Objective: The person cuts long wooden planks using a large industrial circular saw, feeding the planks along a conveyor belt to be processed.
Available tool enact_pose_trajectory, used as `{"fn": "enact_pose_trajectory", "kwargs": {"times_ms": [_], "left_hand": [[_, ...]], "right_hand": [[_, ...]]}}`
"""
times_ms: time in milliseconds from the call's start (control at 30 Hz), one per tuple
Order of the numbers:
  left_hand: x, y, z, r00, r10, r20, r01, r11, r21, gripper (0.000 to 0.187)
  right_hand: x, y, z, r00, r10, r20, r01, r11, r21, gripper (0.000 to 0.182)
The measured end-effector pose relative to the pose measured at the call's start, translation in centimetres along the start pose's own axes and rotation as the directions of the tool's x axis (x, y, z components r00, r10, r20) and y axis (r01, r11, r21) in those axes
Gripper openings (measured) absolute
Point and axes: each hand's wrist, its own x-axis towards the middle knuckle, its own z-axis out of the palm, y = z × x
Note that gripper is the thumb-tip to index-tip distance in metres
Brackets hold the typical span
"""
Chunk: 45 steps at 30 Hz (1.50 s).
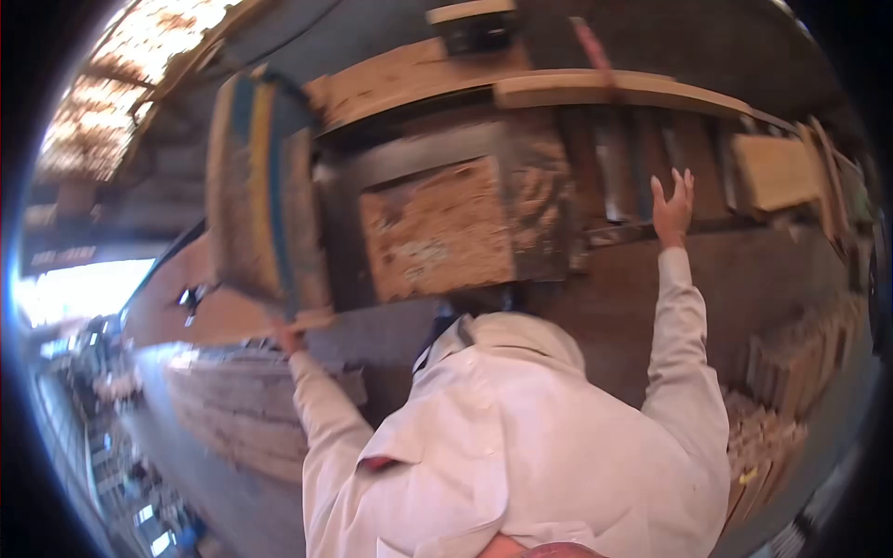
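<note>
My right hand (673, 212) is raised with its fingers spread, holding nothing. It reaches in front of the slatted section (642, 153) of a long bench. My left hand (289, 337) is low on the left, at the bottom end of an upright wooden piece (223, 186) with blue and yellow stripes. Blur smears its fingers, so whether it grips that piece or only touches it does not show. Between my hands is a dark metal frame (419, 153) around a panel (437, 232) covered in sawdust.
A long wooden strip (595, 88) runs along the bench's far side. A pale wood block (774, 172) sits at its right end. Stacked wood pieces (805, 358) stand at the right, and long boards (233, 400) lie low on the left.
</note>
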Motion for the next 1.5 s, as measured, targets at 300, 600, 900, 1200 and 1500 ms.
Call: {"fn": "enact_pose_trajectory", "kwargs": {"times_ms": [300, 600, 900, 1200, 1500], "left_hand": [[2.4, 6.3, -7.4, 0.91, -0.405, 0.088, 0.394, 0.777, -0.49, 0.052], [-0.5, 12.6, -5.8, 0.718, -0.414, 0.559, 0.491, -0.268, -0.829, 0.048], [6.6, 27.7, -24.3, 0.628, 0.029, 0.778, 0.534, -0.743, -0.404, 0.047], [8.7, 36.1, -28.0, 0.671, 0.351, 0.653, 0.591, -0.784, -0.186, 0.04], [8.8, 41.3, -27.8, 0.681, 0.393, 0.618, 0.613, -0.767, -0.189, 0.041]], "right_hand": [[-5.0, -7.3, 6.1, 0.968, 0.138, 0.211, -0.113, 0.986, -0.127, 0.081], [-4.7, -8.6, 5.5, 0.941, 0.208, 0.267, -0.198, 0.978, -0.062, 0.08], [-4.8, -8.8, 5.2, 0.932, 0.232, 0.277, -0.211, 0.972, -0.104, 0.08], [-5.0, -9.0, 4.7, 0.931, 0.255, 0.262, -0.243, 0.967, -0.076, 0.077], [-5.2, -8.1, 5.7, 0.945, 0.183, 0.27, -0.18, 0.983, -0.037, 0.076]]}}
